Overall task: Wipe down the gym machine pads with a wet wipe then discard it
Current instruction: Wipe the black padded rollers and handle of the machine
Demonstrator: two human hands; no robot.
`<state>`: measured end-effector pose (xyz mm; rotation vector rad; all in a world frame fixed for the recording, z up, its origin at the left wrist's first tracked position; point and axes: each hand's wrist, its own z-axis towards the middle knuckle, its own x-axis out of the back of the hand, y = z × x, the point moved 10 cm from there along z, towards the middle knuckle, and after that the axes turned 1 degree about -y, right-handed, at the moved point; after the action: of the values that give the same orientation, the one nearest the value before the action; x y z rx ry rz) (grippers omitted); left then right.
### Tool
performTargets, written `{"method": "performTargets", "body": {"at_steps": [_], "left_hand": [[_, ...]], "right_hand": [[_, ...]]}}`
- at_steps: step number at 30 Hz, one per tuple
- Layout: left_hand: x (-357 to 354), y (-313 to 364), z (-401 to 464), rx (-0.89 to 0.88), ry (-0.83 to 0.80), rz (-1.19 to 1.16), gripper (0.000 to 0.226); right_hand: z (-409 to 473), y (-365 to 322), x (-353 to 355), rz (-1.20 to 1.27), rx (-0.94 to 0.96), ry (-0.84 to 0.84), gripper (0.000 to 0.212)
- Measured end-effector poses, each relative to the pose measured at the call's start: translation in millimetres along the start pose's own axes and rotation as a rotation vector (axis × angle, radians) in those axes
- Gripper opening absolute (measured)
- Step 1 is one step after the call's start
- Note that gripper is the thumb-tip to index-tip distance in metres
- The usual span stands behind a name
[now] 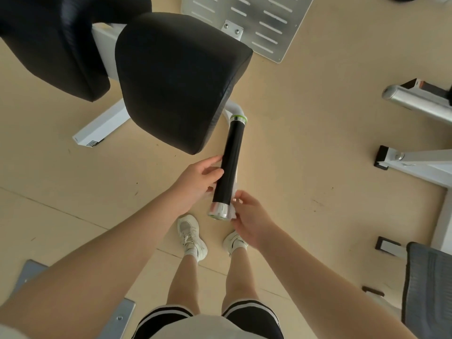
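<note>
Mid-wipe at frame centre: left hand [199, 179] and right hand [247, 216] pinching wet wipe [234, 192] around handle grip [228, 165], black pads [176, 81] upper left, discarding apparently pending.

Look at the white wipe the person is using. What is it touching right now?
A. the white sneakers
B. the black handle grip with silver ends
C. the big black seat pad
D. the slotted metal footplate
B: the white wipe lies against the black handle grip, with the left hand and right hand on either side holding it there.
</note>
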<state>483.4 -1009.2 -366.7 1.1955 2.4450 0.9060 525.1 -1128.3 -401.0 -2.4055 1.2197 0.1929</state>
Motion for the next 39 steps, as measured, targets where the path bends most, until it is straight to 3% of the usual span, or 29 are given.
{"method": "performTargets", "body": {"at_steps": [5, 9, 12, 16, 19, 22, 24, 28, 30, 34, 39], "left_hand": [[-0.1, -1.6, -2.6, 0.008, 0.000, 0.000, 0.038], [1.5, -2.6, -3.8, 0.008, -0.004, -0.022, 0.033], [12.5, -10.2, -3.8, 0.037, 0.039, -0.043, 0.031], [29.4, -23.1, -8.7, 0.091, 0.120, -0.085, 0.028], [35.7, -28.3, -13.1, 0.123, 0.157, -0.122, 0.025], [35.6, -25.1, -14.1, 0.128, 0.161, -0.129, 0.024], [31.7, -19.7, -13.8, 0.117, 0.143, -0.123, 0.024], [9.9, -5.5, -10.4, 0.043, 0.033, -0.095, 0.032], [1.4, -0.4, -8.3, -0.005, -0.001, -0.056, 0.039], [3.7, 4.9, -5.7, -0.045, 0.026, 0.000, 0.043], [6.7, 29.4, -16.5, -0.092, 0.115, 0.258, 0.029]], "right_hand": [[9.7, -11.9, 21.6, 0.060, 0.044, 0.192, 0.024], [19.8, -107.1, 28.5, -0.126, 0.383, 0.380, 0.023], [21.0, -169.6, -7.8, -0.604, 0.653, 0.379, 0.020], [33.2, -169.7, -72.3, -1.603, 0.848, 0.251, 0.031], [21.6, -138.3, -92.1, -1.873, 0.910, 0.011, 0.028], [-5.0, -110.5, -98.1, -1.858, 0.827, -0.206, 0.028], [-17.0, -110.6, -95.4, -1.754, 0.775, -0.195, 0.029], [-17.8, -183.3, -21.4, -1.077, 0.781, 0.486, 0.029], [-2.3, -183.1, 6.1, -0.900, 0.676, 0.588, 0.028], [20.8, -133.9, 6.8, -0.709, 0.472, 0.425, 0.021], [-12.3, -97.6, 12.9, -0.600, 0.345, 0.216, 0.022]]}}
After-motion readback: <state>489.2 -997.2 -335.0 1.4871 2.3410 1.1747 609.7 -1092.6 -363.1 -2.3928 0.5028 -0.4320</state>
